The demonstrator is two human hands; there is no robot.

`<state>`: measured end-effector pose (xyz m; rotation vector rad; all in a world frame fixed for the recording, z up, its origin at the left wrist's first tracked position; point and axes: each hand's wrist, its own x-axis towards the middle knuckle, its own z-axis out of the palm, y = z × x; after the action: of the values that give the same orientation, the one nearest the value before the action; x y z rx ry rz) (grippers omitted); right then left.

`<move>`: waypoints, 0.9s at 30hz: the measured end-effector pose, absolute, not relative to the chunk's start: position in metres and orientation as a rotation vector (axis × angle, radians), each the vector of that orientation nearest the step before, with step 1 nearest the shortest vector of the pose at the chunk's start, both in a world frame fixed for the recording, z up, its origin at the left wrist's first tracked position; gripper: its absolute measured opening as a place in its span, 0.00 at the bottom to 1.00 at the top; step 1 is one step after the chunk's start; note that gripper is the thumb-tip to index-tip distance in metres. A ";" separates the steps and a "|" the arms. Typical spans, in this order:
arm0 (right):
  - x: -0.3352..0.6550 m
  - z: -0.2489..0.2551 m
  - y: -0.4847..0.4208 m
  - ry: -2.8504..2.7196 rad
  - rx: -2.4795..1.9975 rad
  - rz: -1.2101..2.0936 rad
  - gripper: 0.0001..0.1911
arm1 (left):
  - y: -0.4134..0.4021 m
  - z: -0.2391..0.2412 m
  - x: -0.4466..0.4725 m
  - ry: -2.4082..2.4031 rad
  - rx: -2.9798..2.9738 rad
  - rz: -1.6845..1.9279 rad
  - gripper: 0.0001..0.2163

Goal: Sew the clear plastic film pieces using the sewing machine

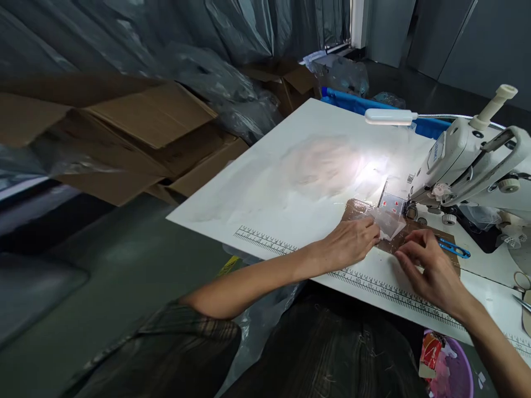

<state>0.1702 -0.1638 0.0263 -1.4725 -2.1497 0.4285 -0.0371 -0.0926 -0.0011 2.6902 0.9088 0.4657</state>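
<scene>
Left hand (350, 240) fingers pinching a translucent piece (390, 222) on the surface (249, 193), beside the sewing machine (452, 155), one corner pointing right, long axis unclear! Right hand (435, 268) fingers curl, grip impossible to tell; blue tool (456, 249) juts lengthwise rightward behind them.

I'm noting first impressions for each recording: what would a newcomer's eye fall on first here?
Probably the bulky white sewing machine on the right, with a slim white lamp above a bright glare on the white tabletop. Next, the hands before the machine: the left hand on a translucent plastic piece, the right hand beside a slim blue tool.
</scene>
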 end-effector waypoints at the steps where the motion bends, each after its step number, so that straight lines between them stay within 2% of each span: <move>1: 0.160 0.027 -0.165 -2.115 -1.349 0.512 0.16 | -0.092 0.000 -0.037 0.907 2.707 0.468 0.09; 5: 0.133 0.027 -0.159 -2.026 -1.070 0.743 0.13 | -0.089 0.005 -0.044 0.890 2.830 0.615 0.10; 8: 0.148 0.019 -0.147 -1.862 -1.247 0.804 0.15 | -0.087 0.010 -0.062 0.907 2.924 0.918 0.12; 12: 0.189 0.009 -0.141 -1.357 -1.591 0.704 0.22 | -0.091 0.014 -0.084 1.001 2.926 1.278 0.11; 15: 0.201 0.012 -0.147 -1.260 -1.593 0.791 0.25 | -0.099 0.012 -0.086 0.848 2.900 1.319 0.06; 17: 0.197 0.017 -0.153 -1.281 -1.590 0.908 0.27 | -0.106 0.009 -0.081 0.711 2.883 1.318 0.09; 20: 0.180 0.025 -0.157 -1.380 -1.606 1.265 0.33 | -0.113 0.003 -0.070 0.603 2.864 1.339 0.14; 23: 0.161 0.029 -0.156 -1.352 -1.518 1.641 0.37 | -0.122 -0.001 -0.057 0.491 2.850 1.393 0.12; 25: 0.151 0.029 -0.153 -1.322 -1.434 1.742 0.35 | -0.128 -0.002 -0.050 0.359 2.885 1.428 0.10; 27: 0.144 0.028 -0.151 -1.351 -1.379 1.697 0.30 | -0.133 -0.001 -0.045 0.184 2.936 1.408 0.07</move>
<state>0.1443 -0.1505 0.0285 -1.3786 -1.3513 1.6967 -0.0453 -0.1334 -0.0008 2.9362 0.1844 1.4077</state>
